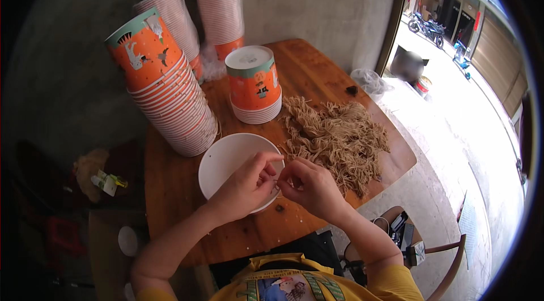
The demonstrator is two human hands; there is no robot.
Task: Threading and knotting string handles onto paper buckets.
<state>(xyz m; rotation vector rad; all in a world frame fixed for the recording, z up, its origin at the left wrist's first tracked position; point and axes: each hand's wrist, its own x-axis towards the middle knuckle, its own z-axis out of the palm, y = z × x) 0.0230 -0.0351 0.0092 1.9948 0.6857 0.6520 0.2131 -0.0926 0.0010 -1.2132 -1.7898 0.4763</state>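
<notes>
Taking the white, round, smooth bowl point(212, 156) as the clock's centre, the left hand point(246, 182) hangs over its 4 o'clock side, forefinger reaching out and the other fingers curled. The right hand point(311, 185) meets it at 3 o'clock, fingers bent toward the thumb. The 2 sets of fingertips nearly meet at the rim; whether either grips anything is too small to tell. Working there probably lets small bits drop into the bowl.

At 2 o'clock, on the brown, varnished wooden table point(175, 216), lies the loose, tangled heap of thin tan strands point(340, 137), likely put there for easy reach by the right hand. It looks matte, crinkled and wavy, with stray ends around its edge. The bowl's inside carries a few dark specks.

At 12 o'clock stands a short stack of orange-and-green printed tubs point(255, 88), base up, presumably nested to save room. A taller, leaning stack of matching tubs point(164, 88) rises between 10 and 11 o'clock.
</notes>
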